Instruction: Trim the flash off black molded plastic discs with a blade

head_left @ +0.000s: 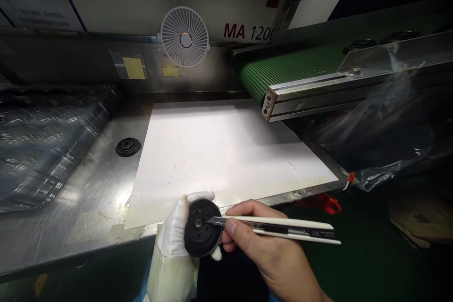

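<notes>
My left hand, in a white glove, is closed around a round black plastic part with a hole at its centre and smaller holes about it. Bare, my right hand grips a white utility knife. The knife's blade tip lies over the face of the part, close to the centre hole; whether it touches cannot be made out. Both hands are just in front of the table's near edge. A similar ribbed black part lies on the metal table, left of the white sheet.
A green conveyor belt with several black parts juts in from the right. Clear plastic trays stand at the left. A small white fan is at the back. A clear plastic bag hangs beside the conveyor.
</notes>
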A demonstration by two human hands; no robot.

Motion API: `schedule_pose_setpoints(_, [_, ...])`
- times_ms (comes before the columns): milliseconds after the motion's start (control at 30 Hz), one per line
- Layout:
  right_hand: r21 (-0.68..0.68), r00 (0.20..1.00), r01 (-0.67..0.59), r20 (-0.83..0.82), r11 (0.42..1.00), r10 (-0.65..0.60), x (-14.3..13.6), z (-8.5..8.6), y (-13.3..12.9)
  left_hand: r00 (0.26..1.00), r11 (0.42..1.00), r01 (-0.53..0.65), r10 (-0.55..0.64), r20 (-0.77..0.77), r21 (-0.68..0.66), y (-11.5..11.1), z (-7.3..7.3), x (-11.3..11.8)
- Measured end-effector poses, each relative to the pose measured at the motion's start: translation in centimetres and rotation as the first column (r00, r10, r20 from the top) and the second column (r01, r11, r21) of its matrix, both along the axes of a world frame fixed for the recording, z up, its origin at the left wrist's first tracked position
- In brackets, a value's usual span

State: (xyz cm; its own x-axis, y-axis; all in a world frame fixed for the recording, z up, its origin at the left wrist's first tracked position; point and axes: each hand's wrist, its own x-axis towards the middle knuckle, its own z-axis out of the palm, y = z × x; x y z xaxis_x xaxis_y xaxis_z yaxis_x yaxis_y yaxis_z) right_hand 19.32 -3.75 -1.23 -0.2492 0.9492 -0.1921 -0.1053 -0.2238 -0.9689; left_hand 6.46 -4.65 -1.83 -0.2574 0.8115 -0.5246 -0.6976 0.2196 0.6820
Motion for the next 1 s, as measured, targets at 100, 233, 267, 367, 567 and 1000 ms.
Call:
schedule_pose_setpoints(100, [-0.011, 1.000, 0.003, -0.012, 1.000, -0.003, -0.03, -0.15, 0.02, 0.999, 1.000, -0.028, 0.028, -0.018, -0.006, 0.07, 0.03, 0.01])
schedule_pose_setpoints(233, [-0.009, 0.999, -0.001, -0.038, 1.000, 0.000, 0.01, -0.33, 0.03, 0.999, 0.999, -0.038, 0.038, -0.010, -0.030, 0.15, 0.20, 0.14])
schedule_pose_setpoints(267, [-0.011, 0.999, -0.004, -0.040, 1.000, 0.003, 0.03, -0.35, 0.02, 0.999, 0.998, -0.048, 0.047, -0.012, -0.040, 0.16, 0.30, 0.19])
schedule_pose_setpoints(367, [-0.020, 0.999, -0.010, -0.041, 1.000, 0.010, 0.03, -0.38, 0.00, 0.998, 0.997, -0.053, 0.052, -0.023, -0.055, 0.12, 0.65, 0.33])
schedule_pose_setpoints(567, [-0.036, 0.999, -0.002, -0.046, 0.999, 0.000, -0.20, -0.35, 0.10, 0.997, 0.994, -0.068, 0.065, -0.046, -0.082, 0.06, 0.98, 0.31])
schedule_pose_setpoints(1000, [-0.058, 0.999, -0.028, -0.037, 0.998, 0.025, -0.25, -0.83, 0.20, 1.000, 0.999, 0.006, -0.007, -0.021, -0.032, 0.07, 0.96, 0.22])
